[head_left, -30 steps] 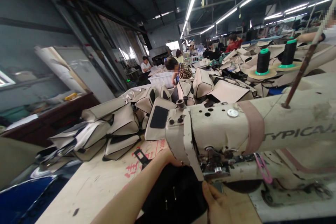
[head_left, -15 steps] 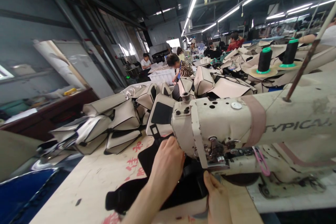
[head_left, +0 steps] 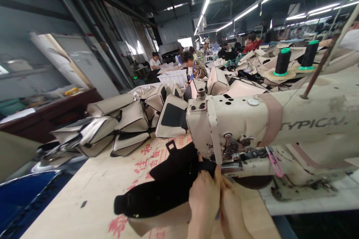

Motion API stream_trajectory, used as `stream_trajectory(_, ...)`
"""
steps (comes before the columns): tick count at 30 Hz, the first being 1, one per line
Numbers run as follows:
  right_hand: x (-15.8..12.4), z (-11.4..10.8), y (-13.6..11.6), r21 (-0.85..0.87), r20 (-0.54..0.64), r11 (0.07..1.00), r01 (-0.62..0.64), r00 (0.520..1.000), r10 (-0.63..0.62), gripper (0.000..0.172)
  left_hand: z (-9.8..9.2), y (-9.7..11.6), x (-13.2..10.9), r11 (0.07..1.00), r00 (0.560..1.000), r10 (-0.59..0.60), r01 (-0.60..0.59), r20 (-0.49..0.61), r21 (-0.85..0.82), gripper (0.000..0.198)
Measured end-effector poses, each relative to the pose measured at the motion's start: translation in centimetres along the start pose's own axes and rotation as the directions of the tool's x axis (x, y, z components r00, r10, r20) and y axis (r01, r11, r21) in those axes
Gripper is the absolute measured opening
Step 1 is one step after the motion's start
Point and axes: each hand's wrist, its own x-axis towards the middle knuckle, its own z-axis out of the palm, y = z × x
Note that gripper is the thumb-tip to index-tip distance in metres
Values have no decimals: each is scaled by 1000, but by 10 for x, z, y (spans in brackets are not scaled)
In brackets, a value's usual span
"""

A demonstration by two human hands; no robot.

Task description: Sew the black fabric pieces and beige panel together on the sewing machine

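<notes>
A black bag piece [head_left: 159,194] with a strap tab and a dark rectangular buckle [head_left: 170,146] lies on the wooden table, over a beige panel [head_left: 165,216]. Its right end reaches under the head of the sewing machine [head_left: 203,130]. My left hand [head_left: 204,194] is closed on that end, fingers bent beside the machine's needle area. Right against it, my right hand [head_left: 231,203] pinches the same edge with thumb and fingers. The two hands touch, and the exact grip of the fingertips is partly hidden.
Beige bags with black edging [head_left: 131,117] are heaped behind the table and to the left. Black thread spools [head_left: 282,63] stand behind the machine arm. A blue bin [head_left: 28,201] sits at the lower left. Several people work farther back.
My left hand has moved right and down, from the upper part of the black piece to beside my right hand. The black piece now lies flatter, with its buckle lower.
</notes>
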Motion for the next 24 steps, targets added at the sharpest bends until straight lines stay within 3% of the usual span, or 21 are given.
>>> stream_trajectory(2,1,-2,0,38,14,999,-16,1000,16,33,2,4,-2,999,997,-51,51,-55,-5,55)
stream_trajectory(5,5,-7,3,26,44,999,-25,999,24,29,8,4,-2,1000,992,-25,26,-120,4,50)
stream_trajectory(8,8,-12,11,-20,6,999,-48,999,48,35,14,-5,4,1000,998,16,-18,-68,-26,42)
stream_trajectory(11,9,-13,19,14,-55,997,-80,995,80,45,18,-16,11,989,999,19,-24,-33,-145,39)
stream_trajectory(16,6,-7,21,87,-93,990,-107,989,115,47,17,-26,19,925,991,58,-99,-121,-367,34)
stream_trajectory(24,2,8,5,178,-106,980,-85,989,105,42,12,-23,21,966,994,65,-84,-83,-246,41)
